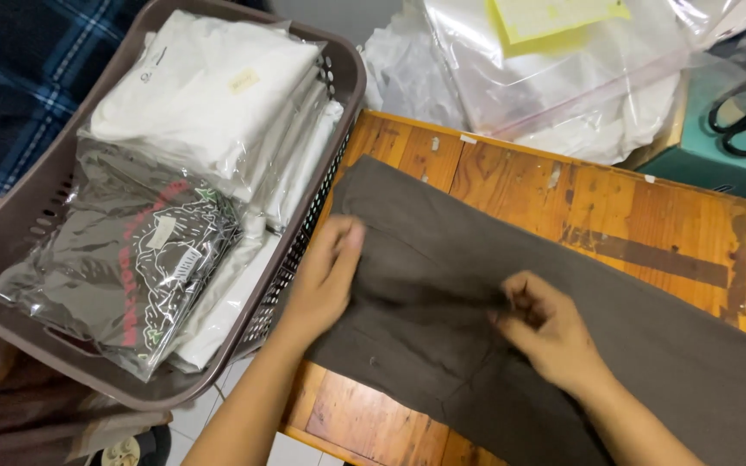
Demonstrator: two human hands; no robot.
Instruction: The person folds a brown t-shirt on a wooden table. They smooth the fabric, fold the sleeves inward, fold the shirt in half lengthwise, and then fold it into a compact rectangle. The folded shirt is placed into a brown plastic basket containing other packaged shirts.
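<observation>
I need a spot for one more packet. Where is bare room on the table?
Bare wood shows on the table between the grey cloth and the clear bags at the back, widest toward the right. A small patch lies at the near edge, below the left hand. The basket is packed full, and the right hand rests on the cloth.

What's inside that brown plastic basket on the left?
The basket holds clear-bagged folded clothes: white ones stacked at the back, a dark printed one in front. Anything beneath the stack is covered.
</observation>
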